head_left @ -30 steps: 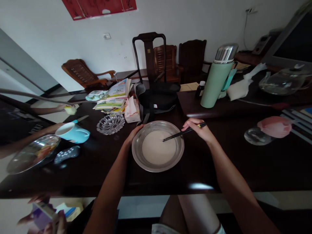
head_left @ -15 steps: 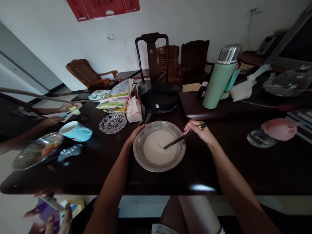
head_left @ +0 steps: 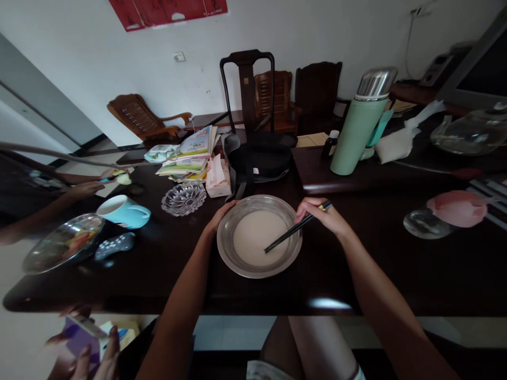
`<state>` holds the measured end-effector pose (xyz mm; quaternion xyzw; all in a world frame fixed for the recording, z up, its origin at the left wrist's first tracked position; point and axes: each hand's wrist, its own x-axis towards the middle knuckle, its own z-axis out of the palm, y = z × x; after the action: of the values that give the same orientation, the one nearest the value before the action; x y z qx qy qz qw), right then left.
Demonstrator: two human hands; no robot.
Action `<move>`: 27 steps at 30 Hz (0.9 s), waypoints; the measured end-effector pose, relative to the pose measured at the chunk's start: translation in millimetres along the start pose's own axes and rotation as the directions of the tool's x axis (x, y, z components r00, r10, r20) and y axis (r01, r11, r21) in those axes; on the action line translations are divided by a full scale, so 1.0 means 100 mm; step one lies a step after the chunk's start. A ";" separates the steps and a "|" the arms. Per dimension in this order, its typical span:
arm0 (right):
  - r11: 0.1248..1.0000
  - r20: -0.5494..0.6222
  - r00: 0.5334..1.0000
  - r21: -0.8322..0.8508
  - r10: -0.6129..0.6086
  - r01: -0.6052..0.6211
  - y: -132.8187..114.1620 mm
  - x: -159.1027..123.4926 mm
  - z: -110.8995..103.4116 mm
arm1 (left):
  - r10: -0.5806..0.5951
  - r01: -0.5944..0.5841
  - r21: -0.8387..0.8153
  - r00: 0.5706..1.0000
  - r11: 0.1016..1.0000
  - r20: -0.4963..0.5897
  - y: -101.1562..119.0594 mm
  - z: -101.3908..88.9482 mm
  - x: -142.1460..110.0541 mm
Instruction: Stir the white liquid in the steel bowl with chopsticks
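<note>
Well to the left of the fingers of your left hand [head_left: 217, 219], a steel dish [head_left: 41, 258] of food is sitting on the dark tabletop [head_left: 134, 285]. Nearer to those fingers, a light-blue mug [head_left: 121, 212] is standing, and a cut-glass dish [head_left: 183, 199] is lying nearest, ahead and to their left. Your left fingers are touching the left rim of the metal bowl [head_left: 226, 235]; since they are partly hidden, I am not able to tell whether they are gripping it or only bracing it. Between your two hands, the bowl is resting upright and holding a whitish liquid [head_left: 251, 229]. Your right hand [head_left: 322, 215] is gripping a pair of black chopsticks [head_left: 291, 232], its fingers closing around their upper part; the chopsticks are slanting down leftward, their tips meeting the liquid. You are probably at the stirring step, so the next stroke is likely calling for a steady bowl and tips sweeping inside the rim. Farther ahead and right of your right fingers, a green thermos [head_left: 356, 134] is standing.
</note>
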<state>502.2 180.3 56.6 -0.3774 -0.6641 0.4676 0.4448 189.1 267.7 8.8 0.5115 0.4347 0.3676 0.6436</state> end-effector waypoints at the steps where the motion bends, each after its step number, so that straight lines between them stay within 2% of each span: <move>1: 1.000 0.034 0.999 0.012 0.008 -0.008 0.01 0.01 0.03 | -0.010 0.010 0.001 1.000 1.000 -0.002 0.00 0.00 0.00; 4: 1.000 0.077 0.997 0.012 0.012 -0.013 0.01 0.03 0.06 | -0.063 0.063 0.006 0.998 0.998 0.000 0.01 0.01 0.00; 9: 0.999 -0.067 0.998 -0.050 -0.017 0.013 0.01 0.00 -0.09 | -0.092 0.090 0.041 0.994 0.995 0.058 0.03 0.00 -0.02; 11: 0.999 -0.092 0.996 -0.046 -0.020 0.015 0.01 -0.01 -0.11 | -0.094 0.089 0.059 0.992 0.994 0.083 0.04 0.01 -0.04; 18: 0.996 0.098 0.995 -0.076 -0.035 0.043 -0.01 0.04 0.07 | -0.122 0.114 0.071 0.984 0.991 0.127 0.08 0.03 -0.06; 24: 0.996 -0.051 0.998 -0.082 -0.033 0.029 -0.01 0.00 -0.09 | -0.045 0.047 -0.005 0.982 0.999 0.182 0.03 -0.01 -0.03; 27: 0.996 -0.011 0.999 -0.082 -0.034 0.033 -0.01 0.01 -0.03 | -0.030 0.031 -0.005 0.986 1.000 0.162 0.02 -0.01 -0.03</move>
<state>504.9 182.2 58.5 -0.3872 -0.6861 0.4302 0.4408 187.1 265.6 11.4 0.5307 0.3875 0.3165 0.6841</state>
